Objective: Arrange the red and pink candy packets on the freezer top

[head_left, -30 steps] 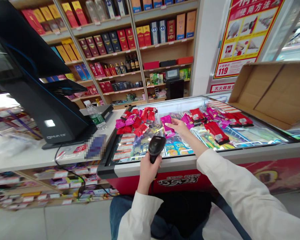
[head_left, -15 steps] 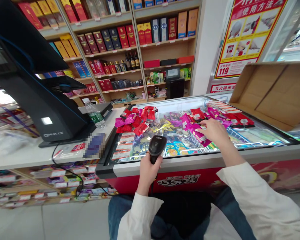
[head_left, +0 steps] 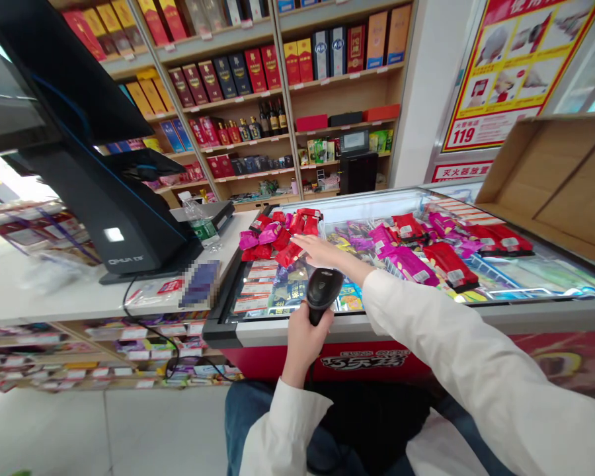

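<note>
While the right hand (head_left: 322,251) is stretched flat across the freezer lid (head_left: 377,205), the loose packets lying on the glass are at risk. The red and pink packets (head_left: 277,239) are heaped at the far left corner of the freezer lid, close to its edge beside the table (head_left: 69,297). A sweeping contact from the open fingers could push one off the heap and over that edge, toward the water bottle (head_left: 201,225) or the register stand (head_left: 119,225). A second risk is judged to lie with the sleeve, which passes low over the near rim of the freezer lid and close to the pink packet (head_left: 410,263); a dragged cuff could shift it out of place.

The right hand is held open, fingers extended and nearly straight, palm down. Nothing is gripped by it; the fingertips are at the near side of the heap, and whether a packet is actually touched cannot be told. The left hand (head_left: 305,340) is closed around the handle of the barcode scanner (head_left: 324,291), which is held upright just before the near rim of the freezer lid, its head pointed toward the glass.
</note>
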The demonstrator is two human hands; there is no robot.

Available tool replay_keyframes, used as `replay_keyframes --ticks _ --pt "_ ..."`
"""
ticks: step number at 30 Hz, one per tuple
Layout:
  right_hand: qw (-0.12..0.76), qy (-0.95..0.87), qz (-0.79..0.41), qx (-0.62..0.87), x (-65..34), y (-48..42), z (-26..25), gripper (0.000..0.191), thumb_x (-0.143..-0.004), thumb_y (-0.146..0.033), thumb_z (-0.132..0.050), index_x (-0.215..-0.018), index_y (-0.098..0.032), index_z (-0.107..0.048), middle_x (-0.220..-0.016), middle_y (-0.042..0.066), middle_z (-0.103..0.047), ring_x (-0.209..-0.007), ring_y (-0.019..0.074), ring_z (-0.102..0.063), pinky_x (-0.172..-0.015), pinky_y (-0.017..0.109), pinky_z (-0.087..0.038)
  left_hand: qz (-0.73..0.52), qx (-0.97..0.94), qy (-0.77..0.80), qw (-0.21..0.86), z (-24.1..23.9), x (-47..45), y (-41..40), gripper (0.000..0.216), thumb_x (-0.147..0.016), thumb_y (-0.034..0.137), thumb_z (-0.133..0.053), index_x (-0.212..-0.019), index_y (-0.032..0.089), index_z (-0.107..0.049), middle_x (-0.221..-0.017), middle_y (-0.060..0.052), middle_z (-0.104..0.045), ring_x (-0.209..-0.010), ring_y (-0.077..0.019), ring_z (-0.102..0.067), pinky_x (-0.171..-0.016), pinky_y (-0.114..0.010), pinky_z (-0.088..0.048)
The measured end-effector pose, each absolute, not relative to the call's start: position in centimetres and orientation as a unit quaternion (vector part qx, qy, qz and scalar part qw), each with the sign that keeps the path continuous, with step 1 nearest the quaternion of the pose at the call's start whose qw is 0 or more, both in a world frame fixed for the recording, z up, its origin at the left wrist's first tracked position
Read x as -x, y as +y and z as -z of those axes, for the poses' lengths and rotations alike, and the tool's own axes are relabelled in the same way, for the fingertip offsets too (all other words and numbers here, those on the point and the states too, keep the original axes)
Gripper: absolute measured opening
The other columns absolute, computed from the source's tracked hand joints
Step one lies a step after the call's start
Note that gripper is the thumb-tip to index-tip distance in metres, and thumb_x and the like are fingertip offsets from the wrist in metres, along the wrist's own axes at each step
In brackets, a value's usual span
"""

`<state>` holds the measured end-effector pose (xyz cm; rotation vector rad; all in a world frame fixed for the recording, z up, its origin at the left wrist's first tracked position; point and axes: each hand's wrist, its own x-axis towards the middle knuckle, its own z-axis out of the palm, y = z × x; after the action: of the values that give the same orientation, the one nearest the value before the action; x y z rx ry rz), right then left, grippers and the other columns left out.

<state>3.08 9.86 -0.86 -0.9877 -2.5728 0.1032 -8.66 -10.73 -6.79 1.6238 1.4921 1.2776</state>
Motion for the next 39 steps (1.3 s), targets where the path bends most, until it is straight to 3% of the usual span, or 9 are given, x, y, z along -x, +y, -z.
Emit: replay_keyframes --ticks 4,8,12,16,20,24,29,34,39 --pt "0.149 -0.924 0.010 0.351 -1.9 9.9 0.4 0.073 -0.093 -0.004 -0.063 -0.164 -0.012 -0.051 -0.169 0.019 -0.051 -0.155 0.0352 -0.049 -0.129 0.051 -0.039 -0.472 -0.610 0.563 0.298 6.4 8.6 -10.9 0.027 -0.089 0.050 -0.066 -0.080 0.025 -0.060 -0.062 -0.002 -0.072 -0.060 -0.0236 -0.070 -0.066 -0.033 -0.050" --pt "0.145 -0.909 0.040 0.389 -2.8 8.9 -0.2 0.061 -0.098 -0.019 -0.070 -0.157 -0.010 -0.059 -0.150 0.023 -0.064 -0.142 0.0375 -0.057 -0.118 0.050 -0.048 -0.468 -0.611 0.564 0.300 5.9 8.5 -11.0 0.026 -0.089 0.049 -0.065 -0.081 0.025 -0.060 -0.061 -0.002 -0.071 -0.060 -0.0234 -0.070 -0.067 -0.034 -0.050" --pt "0.141 -0.869 -0.014 0.474 -4.7 8.2 -0.5 0.041 -0.094 -0.042 -0.080 -0.122 -0.012 -0.076 -0.132 0.024 -0.071 -0.133 0.0415 -0.062 -0.111 0.047 -0.051 -0.472 -0.605 0.568 0.297 5.8 8.5 -11.0 0.026 -0.088 0.050 -0.065 -0.081 0.025 -0.060 -0.059 -0.001 -0.071 -0.058 -0.0232 -0.070 -0.067 -0.034 -0.050" --pt "0.304 -0.771 -0.186 0.528 -7.2 7.4 0.3 0.051 -0.081 -0.045 -0.088 -0.120 -0.020 -0.066 -0.110 0.012 -0.077 -0.105 0.0340 -0.073 -0.092 0.045 -0.058 -0.471 -0.603 0.566 0.307 5.6 8.5 -11.0 0.025 -0.086 0.049 -0.066 -0.081 0.025 -0.060 -0.060 -0.001 -0.071 -0.056 -0.0231 -0.069 -0.065 -0.034 -0.051" --pt "0.493 -0.594 -0.471 0.427 -9.4 6.5 2.1 0.067 -0.069 -0.034 -0.094 -0.126 -0.029 -0.059 -0.111 0.003 -0.079 -0.084 0.0237 -0.073 -0.073 0.037 -0.060 -0.474 -0.601 0.566 0.305 5.8 8.5 -10.9 0.029 -0.086 0.053 -0.066 -0.081 0.025 -0.059 -0.062 -0.002 -0.072 -0.055 -0.0230 -0.069 -0.064 -0.034 -0.051" --pt "0.556 -0.484 -0.596 0.320 -10.2 6.2 3.5 0.055 -0.063 -0.037 -0.100 -0.110 -0.028 -0.070 -0.102 0.002 -0.080 -0.090 0.0224 -0.072 -0.079 0.036 -0.062 -0.484 -0.598 0.563 0.302 6.4 8.6 -10.6 0.030 -0.087 0.054 -0.066 -0.081 0.025 -0.060 -0.063 -0.002 -0.072 -0.055 -0.0222 -0.069 -0.063 -0.033 -0.050" --pt "0.594 -0.392 -0.630 0.310 -10.0 7.1 4.0 0.029 -0.086 -0.051 -0.083 -0.094 -0.028 -0.068 -0.088 0.002 -0.079 -0.093 0.0248 -0.074 -0.083 0.039 -0.064 -0.486 -0.598 0.561 0.301 6.6 8.6 -10.6 0.029 -0.087 0.052 -0.068 -0.079 0.025 -0.062 -0.059 -0.001 -0.071 -0.055 -0.0220 -0.069 -0.064 -0.033 -0.051" --pt "0.608 -0.388 -0.632 0.283 -9.9 7.2 4.4 0.030 -0.079 -0.045 -0.088 -0.095 -0.026 -0.070 -0.088 0.004 -0.081 -0.092 0.0264 -0.076 -0.085 0.040 -0.063 -0.487 -0.598 0.562 0.298 6.5 8.6 -10.5 0.030 -0.087 0.052 -0.068 -0.078 0.024 -0.064 -0.059 -0.001 -0.071 -0.057 -0.0227 -0.070 -0.066 -0.033 -0.051" --pt "0.611 -0.402 -0.631 0.258 -10.3 6.8 4.5 0.047 -0.069 -0.043 -0.097 -0.105 -0.029 -0.071 -0.095 -0.001 -0.082 -0.094 0.0240 -0.077 -0.085 0.040 -0.062 -0.486 -0.597 0.563 0.300 6.4 8.6 -10.5 0.032 -0.087 0.054 -0.068 -0.078 0.024 -0.063 -0.058 -0.001 -0.070 -0.055 -0.0215 -0.069 -0.066 -0.032 -0.051"
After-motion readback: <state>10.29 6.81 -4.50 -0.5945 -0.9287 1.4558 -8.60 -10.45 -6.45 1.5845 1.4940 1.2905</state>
